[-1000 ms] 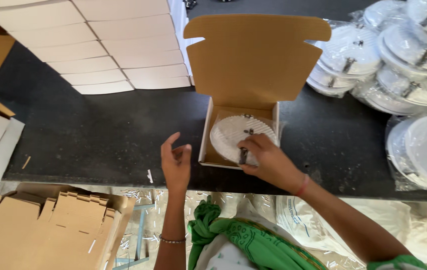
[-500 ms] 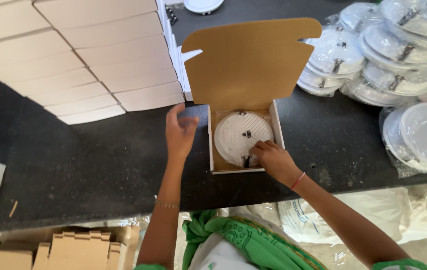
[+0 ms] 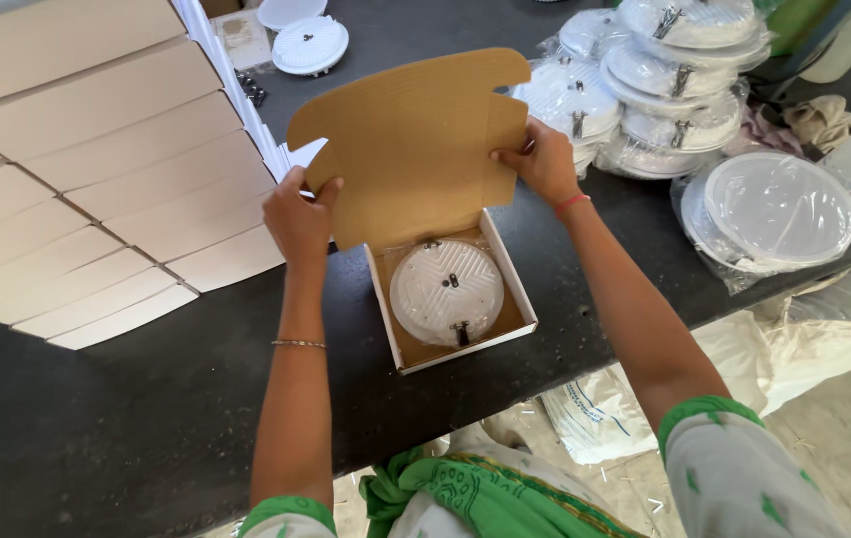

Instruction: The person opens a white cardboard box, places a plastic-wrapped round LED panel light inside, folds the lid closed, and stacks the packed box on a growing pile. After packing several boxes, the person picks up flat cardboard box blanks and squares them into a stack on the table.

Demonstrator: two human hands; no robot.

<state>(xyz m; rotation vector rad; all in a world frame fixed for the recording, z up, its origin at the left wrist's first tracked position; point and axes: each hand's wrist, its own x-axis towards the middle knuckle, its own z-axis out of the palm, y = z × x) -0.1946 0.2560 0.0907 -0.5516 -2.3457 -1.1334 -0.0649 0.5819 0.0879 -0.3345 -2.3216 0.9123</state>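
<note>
- One small open brown cardboard box with white outer walls (image 3: 507, 327) stands on the black tabletop (image 3: 107, 418), close to its near edge.
- One round white plastic disc with a ribbed face and metal clips, wrapped in clear film (image 3: 446, 292), lies flat inside the box.
- The box's brown hinged lid (image 3: 410, 139) stands raised behind the tray.
- Left hand (image 3: 298, 217): fingers pinched on the lid's left edge, gripping it.
- Right hand (image 3: 543, 162): fingers closed on the lid's right edge, gripping it; one red band at the wrist.
- One row of flat white folded cartons (image 3: 77, 189), overlapped, fills the far left corner of the tabletop; about nine are countable, and more may run out of view.
- One heap of bagged white discs (image 3: 659, 85) sits at the far right, exact count not determinable.
- One larger bagged round disc (image 3: 779, 209) lies at the right edge.
- Two loose white discs (image 3: 308, 35) lie at the far edge.
</note>
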